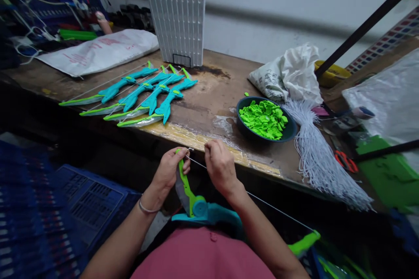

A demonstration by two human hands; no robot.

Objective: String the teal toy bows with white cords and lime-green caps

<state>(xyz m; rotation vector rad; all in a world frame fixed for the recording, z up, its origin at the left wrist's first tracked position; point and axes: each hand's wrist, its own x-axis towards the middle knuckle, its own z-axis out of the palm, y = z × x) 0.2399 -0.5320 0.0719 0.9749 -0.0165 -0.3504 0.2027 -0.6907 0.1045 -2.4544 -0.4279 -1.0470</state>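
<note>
My left hand [171,166] is closed around the lime-green tip of a toy bow [209,214], pinching it near a short white string end. The bow lies across my lap, with a turquoise grip and lime-green limbs. Its white bowstring [278,211] runs taut from that tip to the far limb at lower right. My right hand [220,166] is closed in a pinch just right of the tip, over the line of the string. Whatever its fingertips hold is hidden.
Several strung toy bows [160,96] lie on the wooden table [209,91]. A dark bowl [240,128] holds green plastic pieces, beside a bundle of white strings [314,152]. Red-handled scissors [346,161], white sacks [284,74] and a blue crate [94,200] are around.
</note>
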